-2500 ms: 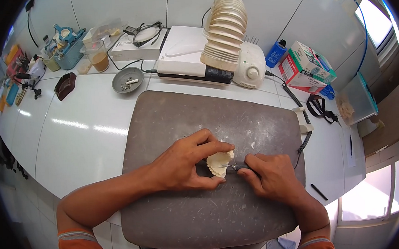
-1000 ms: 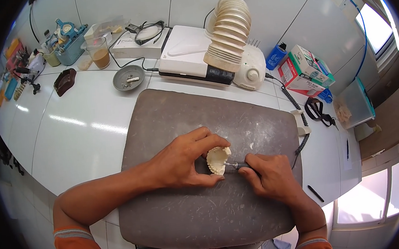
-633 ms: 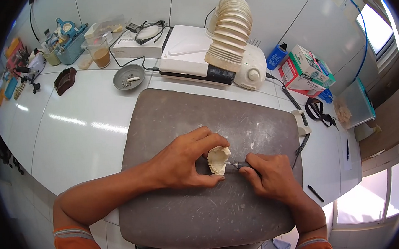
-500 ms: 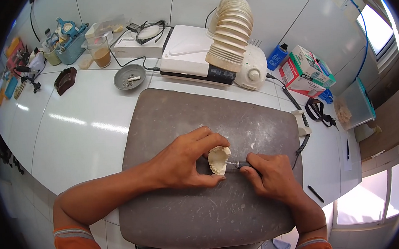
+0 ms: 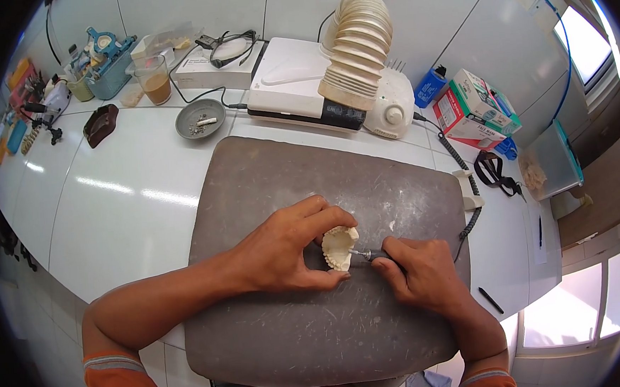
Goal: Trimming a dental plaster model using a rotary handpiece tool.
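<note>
Left hand (image 5: 285,252) curls around a white plaster teeth model (image 5: 340,248), thumb below and fingers above, holding it on the grey mat (image 5: 266,175) near the mat's middle. Right hand (image 5: 418,272), just right of the model, is closed around a thin metal-tipped tool (image 5: 365,254) whose point touches the model. Beyond the mat's far edge, on the white counter (image 5: 112,205), sit a small grey dish (image 5: 200,118) and a white machine (image 5: 296,84).
</note>
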The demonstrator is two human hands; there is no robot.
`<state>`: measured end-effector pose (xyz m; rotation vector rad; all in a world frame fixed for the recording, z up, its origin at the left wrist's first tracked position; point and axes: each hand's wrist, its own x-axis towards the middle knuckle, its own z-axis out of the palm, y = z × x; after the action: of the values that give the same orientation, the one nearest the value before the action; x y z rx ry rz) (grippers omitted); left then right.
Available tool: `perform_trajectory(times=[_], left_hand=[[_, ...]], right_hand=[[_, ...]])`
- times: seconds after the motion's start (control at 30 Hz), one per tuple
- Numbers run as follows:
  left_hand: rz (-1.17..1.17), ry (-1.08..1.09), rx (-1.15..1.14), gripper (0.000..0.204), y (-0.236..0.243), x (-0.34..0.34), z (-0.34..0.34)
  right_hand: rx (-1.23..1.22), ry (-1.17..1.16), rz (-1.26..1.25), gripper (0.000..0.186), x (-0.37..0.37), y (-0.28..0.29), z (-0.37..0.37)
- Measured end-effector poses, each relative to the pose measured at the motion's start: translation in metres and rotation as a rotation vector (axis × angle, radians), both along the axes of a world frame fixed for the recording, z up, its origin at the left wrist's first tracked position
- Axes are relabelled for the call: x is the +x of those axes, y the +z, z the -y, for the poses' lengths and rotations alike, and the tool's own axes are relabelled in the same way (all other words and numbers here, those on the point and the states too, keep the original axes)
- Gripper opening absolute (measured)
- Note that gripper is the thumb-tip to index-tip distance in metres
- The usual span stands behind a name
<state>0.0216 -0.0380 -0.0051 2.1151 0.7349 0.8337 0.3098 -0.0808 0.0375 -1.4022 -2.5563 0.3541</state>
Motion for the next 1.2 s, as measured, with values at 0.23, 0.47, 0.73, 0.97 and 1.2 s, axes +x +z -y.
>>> perform_trajectory(times=[0.23, 0.47, 0.73, 0.97, 1.2], left_hand=[[0.002, -0.008, -0.005, 0.07, 0.0, -0.0001, -0.0003], [0.009, -0.006, -0.021, 0.07, 0.0007, 0.0004, -0.0008], [0.025, 0.006, -0.023, 0.07, 0.0004, 0.0005, -0.0007], [0.055, 0.005, -0.004, 0.071, -0.0012, 0.001, -0.0019], [0.058, 0.0, -0.009, 0.071, -0.0015, 0.0007, -0.0027]], right_hand=[[-0.002, -0.004, 0.023, 0.038, -0.0005, 0.0001, 0.0], [0.002, -0.01, 0.02, 0.037, -0.0007, 0.0001, 0.0], [0.014, 0.022, 0.011, 0.036, 0.0018, -0.0015, -0.0004], [0.034, -0.033, -0.066, 0.034, 0.0038, -0.0078, -0.0009], [0.058, -0.019, 0.002, 0.035, -0.0012, -0.0055, 0.0006]])
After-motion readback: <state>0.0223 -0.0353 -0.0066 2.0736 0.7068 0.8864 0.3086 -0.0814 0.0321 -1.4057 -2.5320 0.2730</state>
